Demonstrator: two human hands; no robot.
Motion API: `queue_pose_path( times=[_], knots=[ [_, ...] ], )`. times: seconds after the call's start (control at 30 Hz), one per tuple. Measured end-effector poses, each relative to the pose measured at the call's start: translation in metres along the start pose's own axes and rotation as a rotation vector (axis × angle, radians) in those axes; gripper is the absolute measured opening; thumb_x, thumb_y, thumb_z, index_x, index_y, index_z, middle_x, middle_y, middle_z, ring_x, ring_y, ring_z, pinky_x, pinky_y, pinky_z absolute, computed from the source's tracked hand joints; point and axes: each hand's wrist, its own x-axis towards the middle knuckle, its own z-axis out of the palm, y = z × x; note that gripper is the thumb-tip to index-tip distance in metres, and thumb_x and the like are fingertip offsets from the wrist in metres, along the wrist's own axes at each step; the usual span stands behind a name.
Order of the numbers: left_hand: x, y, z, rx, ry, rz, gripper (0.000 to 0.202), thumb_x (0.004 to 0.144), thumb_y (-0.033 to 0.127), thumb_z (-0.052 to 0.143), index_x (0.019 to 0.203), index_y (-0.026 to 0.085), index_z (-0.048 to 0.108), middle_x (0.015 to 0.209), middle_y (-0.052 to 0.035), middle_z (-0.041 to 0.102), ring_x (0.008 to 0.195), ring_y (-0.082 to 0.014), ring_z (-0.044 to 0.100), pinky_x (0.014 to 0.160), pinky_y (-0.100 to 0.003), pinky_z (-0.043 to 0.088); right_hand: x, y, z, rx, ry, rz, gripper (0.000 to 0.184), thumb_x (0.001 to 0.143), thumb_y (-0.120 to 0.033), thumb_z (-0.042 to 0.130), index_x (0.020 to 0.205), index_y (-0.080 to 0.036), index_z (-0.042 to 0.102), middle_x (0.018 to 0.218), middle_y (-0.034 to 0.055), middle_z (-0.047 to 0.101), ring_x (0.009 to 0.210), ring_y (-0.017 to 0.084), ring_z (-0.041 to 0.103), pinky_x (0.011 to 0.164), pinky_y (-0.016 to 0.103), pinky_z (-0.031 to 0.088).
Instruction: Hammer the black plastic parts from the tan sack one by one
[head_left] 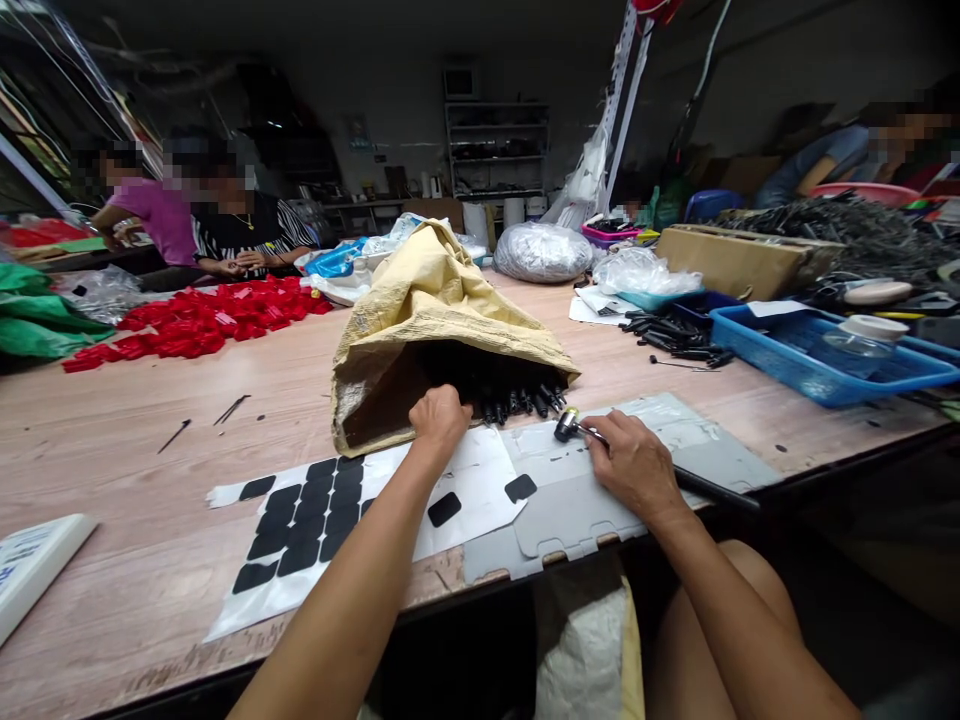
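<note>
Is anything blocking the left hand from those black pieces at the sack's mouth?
Nothing visible is: the left hand is at the open mouth of the yellow sack, with the black pieces just to its right.

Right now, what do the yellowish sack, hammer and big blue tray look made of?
Sack: probably woven plastic or coated paper, matte; stiff creases fit both.
Hammer: shiny silvery head centre, likely metal; black and yellowish faces, perhaps rubber or plastic.
Blue tray: likely moulded plastic, smooth; even colour, soft sheen.
</note>
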Motion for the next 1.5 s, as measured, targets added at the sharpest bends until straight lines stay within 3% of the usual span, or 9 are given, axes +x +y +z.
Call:
queue_pose_path(
  times=[0.1, 0.2, 0.3, 0.43, 0.63, 0.9, 1.17, 1.37, 1.5],
  knots=[
    [-0.016, -0.013, -0.008, -0.017, 0.056, 0.034, 0.021, 0.087, 0.036, 0.063, 0.092, 0.018, 0.074, 0.104, -0.0152, 0.075, 0.1, -0.0347, 0.07, 0.076, -0.039, 0.05, 0.0, -0.001, 0.0, -0.008, 0.004, 0.006, 0.022, 0.093, -0.022, 0.053, 0.106, -0.022, 0.071, 0.091, 0.0053, 0.065, 0.092, 0.023, 0.057, 0.08, 0.034, 0.04],
    [-0.045, -0.032, -0.011, -0.18, 0.085, 0.234, 0.019, 0.089, 0.039, 0.065, 0.095, 0.022, 0.071, 0.1, -0.0065, 0.074, 0.093, -0.0261, 0.068, 0.073, -0.033, 0.047, -0.001, -0.002, 0.001, -0.018, 0.013, 0.011, 0.022, 0.093, -0.022, 0.053, 0.107, -0.022, 0.071, 0.092, 0.0059, 0.065, 0.092, 0.023, 0.057, 0.08, 0.034, 0.04],
    [-0.078, -0.049, -0.002, -0.34, -0.007, 0.383, 0.014, 0.087, 0.036, 0.069, 0.093, 0.023, 0.069, 0.094, -0.0018, 0.071, 0.086, -0.0208, 0.065, 0.071, -0.03, 0.045, -0.001, -0.001, 0.003, -0.025, 0.015, 0.0, 0.023, 0.094, -0.023, 0.053, 0.107, -0.022, 0.071, 0.092, 0.0066, 0.065, 0.092, 0.023, 0.057, 0.08, 0.034, 0.04],
    [-0.103, -0.06, 0.021, -0.404, -0.039, 0.4, 0.012, 0.086, 0.032, 0.07, 0.096, 0.024, 0.07, 0.095, -0.0006, 0.066, 0.085, -0.0191, 0.062, 0.073, -0.029, 0.044, 0.0, 0.003, 0.004, -0.031, -0.009, -0.022, 0.024, 0.096, -0.023, 0.051, 0.109, -0.023, 0.071, 0.091, 0.0062, 0.066, 0.091, 0.023, 0.058, 0.08, 0.034, 0.041],
    [-0.099, -0.064, 0.03, -0.453, -0.053, 0.407, 0.015, 0.084, 0.031, 0.072, 0.098, 0.025, 0.071, 0.094, -0.0005, 0.065, 0.084, -0.0186, 0.06, 0.071, -0.029, 0.043, 0.002, -0.011, -0.011, 0.042, 0.086, 0.048, 0.027, 0.097, -0.024, 0.049, 0.112, -0.022, 0.071, 0.093, 0.0071, 0.07, 0.094, 0.024, 0.064, 0.08, 0.034, 0.046],
    [-0.098, -0.065, 0.031, -0.48, -0.056, 0.422, 0.015, 0.084, 0.028, 0.071, 0.098, 0.023, 0.072, 0.093, -0.0014, 0.064, 0.085, -0.0189, 0.059, 0.073, -0.029, 0.044, -0.005, -0.089, -0.048, 0.632, 0.056, -0.042, 0.025, 0.099, -0.026, 0.051, 0.114, -0.023, 0.071, 0.102, 0.0069, 0.074, 0.096, 0.021, 0.07, 0.086, 0.033, 0.056],
    [-0.099, -0.065, 0.029, -0.499, -0.066, 0.432, 0.013, 0.085, 0.027, 0.07, 0.097, 0.024, 0.074, 0.092, -0.0015, 0.063, 0.089, -0.0199, 0.059, 0.078, -0.03, 0.045, -0.019, -0.102, -0.032, 0.467, -0.028, -0.137, 0.031, 0.099, -0.019, 0.045, 0.12, -0.025, 0.068, 0.093, 0.0056, 0.07, 0.089, 0.02, 0.067, 0.08, 0.032, 0.055],
    [-0.1, -0.064, 0.028, -0.533, -0.073, 0.421, 0.012, 0.083, 0.023, 0.07, 0.095, 0.023, 0.072, 0.094, -0.0013, 0.063, 0.091, -0.02, 0.059, 0.076, -0.029, 0.045, -0.017, -0.114, -0.037, 0.527, 0.029, -0.162, 0.03, 0.101, -0.021, 0.047, 0.125, -0.025, 0.064, 0.102, 0.007, 0.07, 0.097, 0.021, 0.066, 0.086, 0.033, 0.054],
    [-0.1, -0.064, 0.027, -0.527, -0.083, 0.406, 0.008, 0.082, 0.021, 0.07, 0.09, 0.022, 0.072, 0.09, -0.0008, 0.061, 0.089, -0.0199, 0.059, 0.075, -0.029, 0.044, -0.019, -0.118, -0.034, 0.481, -0.085, -0.179, 0.029, 0.1, -0.02, 0.047, 0.12, -0.025, 0.066, 0.097, 0.0049, 0.07, 0.091, 0.019, 0.066, 0.08, 0.031, 0.053]
  ],
)
